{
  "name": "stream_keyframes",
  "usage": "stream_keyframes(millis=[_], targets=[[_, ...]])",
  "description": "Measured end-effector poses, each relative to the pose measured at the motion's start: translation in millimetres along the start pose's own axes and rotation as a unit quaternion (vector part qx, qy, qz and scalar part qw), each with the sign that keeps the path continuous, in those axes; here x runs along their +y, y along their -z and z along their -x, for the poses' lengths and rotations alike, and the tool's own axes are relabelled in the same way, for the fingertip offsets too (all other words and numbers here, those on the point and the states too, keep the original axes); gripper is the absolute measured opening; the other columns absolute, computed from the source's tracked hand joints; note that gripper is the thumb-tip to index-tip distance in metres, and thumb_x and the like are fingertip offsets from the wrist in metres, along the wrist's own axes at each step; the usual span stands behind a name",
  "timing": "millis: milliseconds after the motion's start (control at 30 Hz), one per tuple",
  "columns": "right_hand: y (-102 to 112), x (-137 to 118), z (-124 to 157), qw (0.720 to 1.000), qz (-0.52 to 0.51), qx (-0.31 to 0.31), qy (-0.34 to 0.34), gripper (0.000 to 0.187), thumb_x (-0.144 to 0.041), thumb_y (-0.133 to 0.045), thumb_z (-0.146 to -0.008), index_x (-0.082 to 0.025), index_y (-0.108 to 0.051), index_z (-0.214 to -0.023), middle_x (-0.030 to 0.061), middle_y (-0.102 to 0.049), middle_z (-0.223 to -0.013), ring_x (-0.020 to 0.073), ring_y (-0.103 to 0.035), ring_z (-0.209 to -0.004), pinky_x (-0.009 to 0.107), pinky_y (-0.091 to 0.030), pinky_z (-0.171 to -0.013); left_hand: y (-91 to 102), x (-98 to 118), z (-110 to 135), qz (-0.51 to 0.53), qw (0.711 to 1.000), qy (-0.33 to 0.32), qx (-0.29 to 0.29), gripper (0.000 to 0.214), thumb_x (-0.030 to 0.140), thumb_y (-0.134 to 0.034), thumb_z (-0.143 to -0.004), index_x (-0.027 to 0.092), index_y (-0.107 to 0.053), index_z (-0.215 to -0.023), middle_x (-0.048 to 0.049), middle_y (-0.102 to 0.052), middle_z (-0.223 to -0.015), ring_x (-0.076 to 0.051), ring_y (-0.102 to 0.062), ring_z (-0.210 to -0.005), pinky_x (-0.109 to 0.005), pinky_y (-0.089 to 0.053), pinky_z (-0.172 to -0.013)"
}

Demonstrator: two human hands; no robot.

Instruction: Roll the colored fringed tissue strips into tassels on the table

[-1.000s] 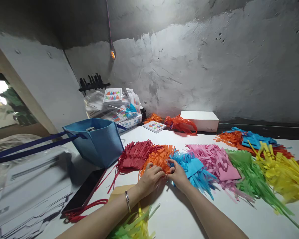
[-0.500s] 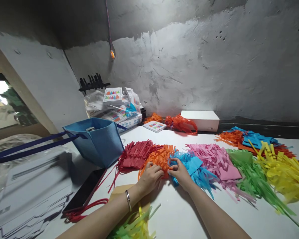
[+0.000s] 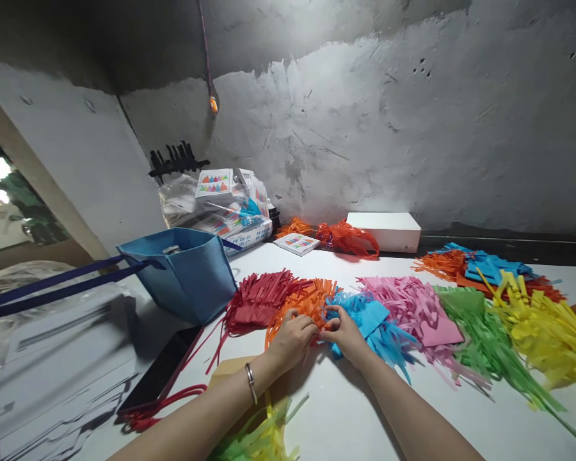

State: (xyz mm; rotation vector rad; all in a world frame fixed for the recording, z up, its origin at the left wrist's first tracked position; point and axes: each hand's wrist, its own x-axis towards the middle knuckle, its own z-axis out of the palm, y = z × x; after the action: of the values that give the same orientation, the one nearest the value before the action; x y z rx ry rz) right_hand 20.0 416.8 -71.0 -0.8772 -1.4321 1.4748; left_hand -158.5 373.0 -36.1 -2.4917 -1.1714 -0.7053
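Note:
My left hand [image 3: 292, 340] lies over the near side of the orange fringed tissue-paper tassels [image 3: 319, 296], its fingers curled and closed on the strips. Facing it, my right hand [image 3: 348, 336] pinches at the right edge of the same orange pile, thumb and forefinger brought together. Both sets of fingertips nearly meet, and the small piece between them is partly hidden. Blue fringed paper [image 3: 372, 317] spreads under and beside my right hand. Dark red fringed paper [image 3: 262, 301] sits left of the orange pile.
Pink [image 3: 410, 307], green [image 3: 489, 330] and yellow [image 3: 547, 326] fringed paper lies to the right. A blue bag [image 3: 187, 275] and a dark phone-like slab [image 3: 160, 371] are left. Behind stand a white box [image 3: 386, 232] and a red plastic bag [image 3: 348, 238]. Green-yellow strips [image 3: 259, 435] lie near me.
The view has shifted slightly. My fingertips have drawn a little closer together at the orange paper; the piles lie as before.

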Motion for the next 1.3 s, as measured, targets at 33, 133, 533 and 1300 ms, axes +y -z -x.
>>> stream_keyframes(millis=[33, 133, 533, 1300], targets=[[0.0, 0.6, -0.3, 1.0, 0.002, 0.001, 0.0, 0.03, -0.032, -0.066, -0.097, -0.017, -0.059, -0.122, 0.0001, -0.065, -0.095, 0.0127, -0.064, -0.074, 0.031, -0.057, -0.071, -0.3, -0.6, 0.3, -0.003, 1.0, -0.001, 0.0, 0.03, 0.006, -0.043, -0.098, 0.02, -0.064, -0.081, -0.0019, -0.068, -0.079, -0.018, -0.059, -0.071, -0.038, -0.037, -0.085], [0.6, 2.4, -1.2, 1.0, 0.012, 0.003, 0.001, 0.029, -0.032, -0.066, -0.097, -0.017, -0.06, -0.121, 0.0003, -0.066, -0.095, 0.0129, -0.065, -0.075, 0.031, -0.057, -0.071, -0.1, -0.8, 1.1, -0.013, 1.0, -0.005, -0.003, 0.029, 0.006, -0.044, -0.097, 0.02, -0.063, -0.08, -0.0018, -0.068, -0.079, -0.018, -0.058, -0.071, -0.039, -0.037, -0.086], [-6.3, 10.0, -5.0, 0.983, 0.128, 0.096, 0.086, 0.03, -0.038, -0.063, -0.098, -0.017, -0.06, -0.119, 0.0016, -0.065, -0.098, 0.014, -0.063, -0.077, 0.033, -0.056, -0.073, 4.9, -2.0, 9.3, -0.085, 0.992, -0.084, -0.037, 0.026, 0.011, -0.045, -0.1, 0.021, -0.061, -0.082, -0.0019, -0.065, -0.081, -0.019, -0.056, -0.073, -0.04, -0.038, -0.089], [9.1, -31.0, 22.9, 0.811, 0.551, -0.029, 0.194, 0.015, -0.033, -0.068, -0.094, -0.018, -0.068, -0.093, 0.0046, -0.068, -0.11, 0.0219, -0.062, -0.109, 0.048, -0.047, -0.1, 24.9, -4.3, -13.5, -0.104, 0.971, -0.133, -0.167, 0.013, 0.01, -0.061, -0.09, 0.022, -0.065, -0.085, -0.003, -0.066, -0.088, -0.022, -0.054, -0.079, -0.039, -0.033, -0.078]])
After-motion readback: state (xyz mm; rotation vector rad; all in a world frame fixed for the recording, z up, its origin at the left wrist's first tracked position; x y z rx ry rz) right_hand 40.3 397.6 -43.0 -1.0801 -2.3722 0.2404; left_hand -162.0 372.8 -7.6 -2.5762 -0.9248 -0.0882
